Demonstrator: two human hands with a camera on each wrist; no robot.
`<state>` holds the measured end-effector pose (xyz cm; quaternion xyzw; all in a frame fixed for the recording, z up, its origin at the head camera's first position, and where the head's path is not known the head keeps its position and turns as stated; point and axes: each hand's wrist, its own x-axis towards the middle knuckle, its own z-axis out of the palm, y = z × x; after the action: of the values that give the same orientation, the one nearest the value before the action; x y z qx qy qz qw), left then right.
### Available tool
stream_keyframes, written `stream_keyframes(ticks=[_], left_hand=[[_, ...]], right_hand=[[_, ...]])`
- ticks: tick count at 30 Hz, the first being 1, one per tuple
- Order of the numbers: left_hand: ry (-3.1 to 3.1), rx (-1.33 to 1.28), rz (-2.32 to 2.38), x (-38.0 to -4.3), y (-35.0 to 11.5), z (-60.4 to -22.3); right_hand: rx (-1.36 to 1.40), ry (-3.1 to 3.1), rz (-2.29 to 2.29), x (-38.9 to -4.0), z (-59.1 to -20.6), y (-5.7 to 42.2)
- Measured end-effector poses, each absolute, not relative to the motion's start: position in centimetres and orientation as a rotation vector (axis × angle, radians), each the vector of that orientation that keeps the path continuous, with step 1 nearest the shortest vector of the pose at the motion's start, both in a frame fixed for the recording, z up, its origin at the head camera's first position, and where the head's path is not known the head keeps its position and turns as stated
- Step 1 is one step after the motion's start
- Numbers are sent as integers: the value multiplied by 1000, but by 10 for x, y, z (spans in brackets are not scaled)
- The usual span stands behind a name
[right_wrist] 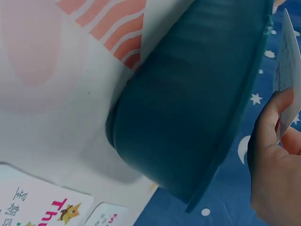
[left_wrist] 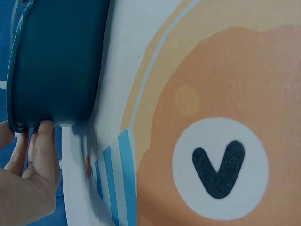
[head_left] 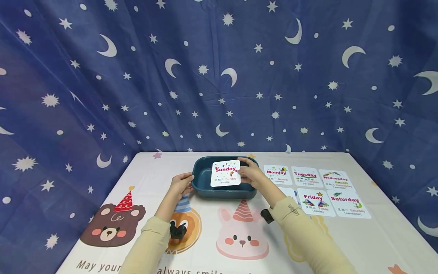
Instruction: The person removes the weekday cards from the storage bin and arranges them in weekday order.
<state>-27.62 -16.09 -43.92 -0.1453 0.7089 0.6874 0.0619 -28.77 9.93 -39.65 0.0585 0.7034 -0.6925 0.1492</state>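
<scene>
A dark teal plastic basin (head_left: 224,193) stands on the table near its back edge. At its left end my left hand (head_left: 180,185) grips the rim, with the thumb on one side and the fingers against the outer wall in the left wrist view. My right hand (head_left: 254,175) pinches a white Sunday card (head_left: 226,180) by its right edge, between thumb and fingers. That card is held up over the basin's opening, its printed face towards me. Part of the basin's inside is hidden behind it.
Right of the basin lie cards in two rows: Monday (head_left: 278,175), Tuesday (head_left: 307,177) and Wednesday (head_left: 337,179) behind, Friday (head_left: 315,201) and Saturday (head_left: 348,204) in front. The Thursday card (right_wrist: 44,200) is partly hidden by my right arm. A blue starry curtain (head_left: 205,91) hangs behind.
</scene>
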Motion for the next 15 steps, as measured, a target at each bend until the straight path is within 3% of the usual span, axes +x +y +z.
stream_keyframes(ticks=[15], left_hand=[[2139, -431, 2090, -277, -161, -441]], right_hand=[[47, 1993, -1983, -259, -395, 121]])
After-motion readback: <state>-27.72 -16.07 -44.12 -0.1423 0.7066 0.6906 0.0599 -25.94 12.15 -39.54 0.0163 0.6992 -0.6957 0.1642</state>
